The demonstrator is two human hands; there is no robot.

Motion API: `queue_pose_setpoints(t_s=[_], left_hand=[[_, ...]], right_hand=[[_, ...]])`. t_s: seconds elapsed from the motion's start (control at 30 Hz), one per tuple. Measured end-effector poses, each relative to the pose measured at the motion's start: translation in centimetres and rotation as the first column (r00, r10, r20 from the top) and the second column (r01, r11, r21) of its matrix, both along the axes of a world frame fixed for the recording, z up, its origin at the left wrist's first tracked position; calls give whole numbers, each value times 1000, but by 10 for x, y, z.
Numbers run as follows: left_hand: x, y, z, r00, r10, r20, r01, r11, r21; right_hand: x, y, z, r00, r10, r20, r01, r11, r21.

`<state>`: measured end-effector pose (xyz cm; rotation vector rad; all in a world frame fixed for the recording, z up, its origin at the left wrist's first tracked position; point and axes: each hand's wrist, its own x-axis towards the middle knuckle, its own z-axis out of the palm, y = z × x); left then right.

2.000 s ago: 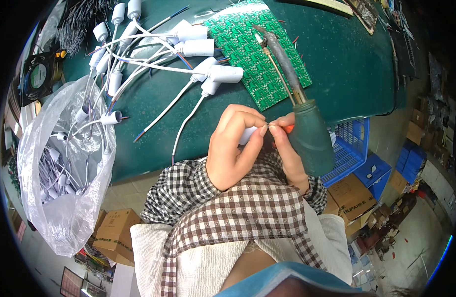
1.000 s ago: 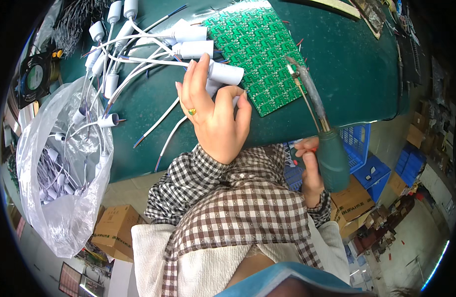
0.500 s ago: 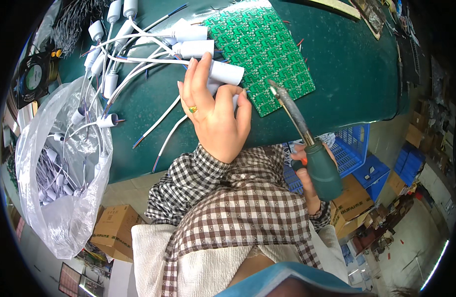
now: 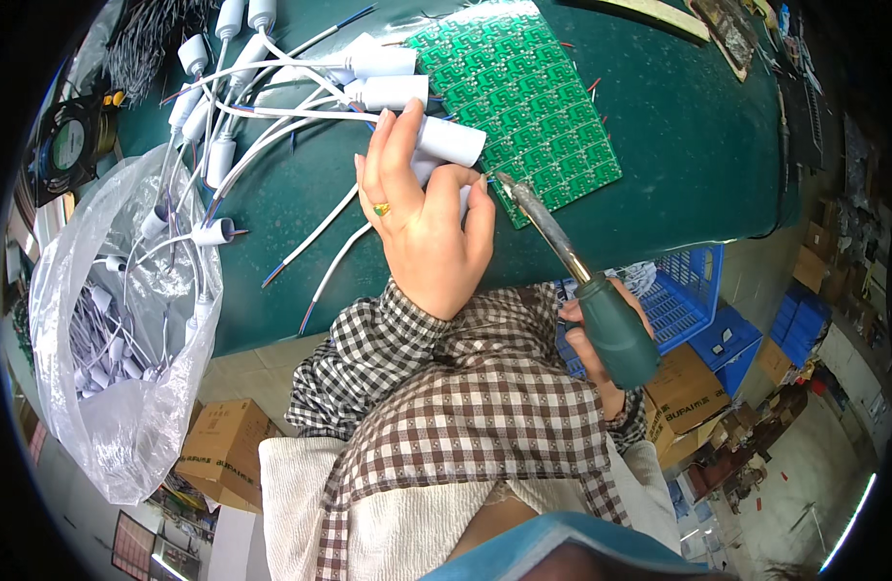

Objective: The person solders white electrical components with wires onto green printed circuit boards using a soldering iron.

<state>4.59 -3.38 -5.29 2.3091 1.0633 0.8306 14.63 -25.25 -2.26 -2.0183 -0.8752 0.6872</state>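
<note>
Soldering is being prepared: a white lamp socket (image 4: 453,145) is being pinned to the green circuit panel (image 4: 523,97) by the left hand (image 4: 422,218), while the soldering iron (image 4: 581,281), clenched in the right hand (image 4: 591,353), is being brought to the joint, so steady tip contact appears needed next.

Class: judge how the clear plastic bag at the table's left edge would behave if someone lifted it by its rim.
The clear plastic bag would probably sag and fold, since its thin film already hangs crumpled over the table edge. It likely feels bottom-heavy: white wired parts pile low inside. The glossy film may slip in a loose grip.

Brown cardboard boxes (image 4: 223,450) below the table edge, more (image 4: 683,402) beside blue crates (image 4: 702,315).
</note>
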Motion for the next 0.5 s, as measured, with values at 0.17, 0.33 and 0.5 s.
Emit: queue_pose_setpoints(t_s=[0.17,0.33,0.5], left_hand=[[0,0,1,1000,-5,-13,5,1000,-1],[0,0,2,1000,-3,-13,3,1000,-4],[0,1,2,1000,-5,-13,5,1000,-15]], right_hand=[[1,-2,-6,999,28,26,-28,1000,4],[1,1,-3,999,29,31,-29,1000,-7],[1,1,-4,999,20,28,-19,999,-27]])
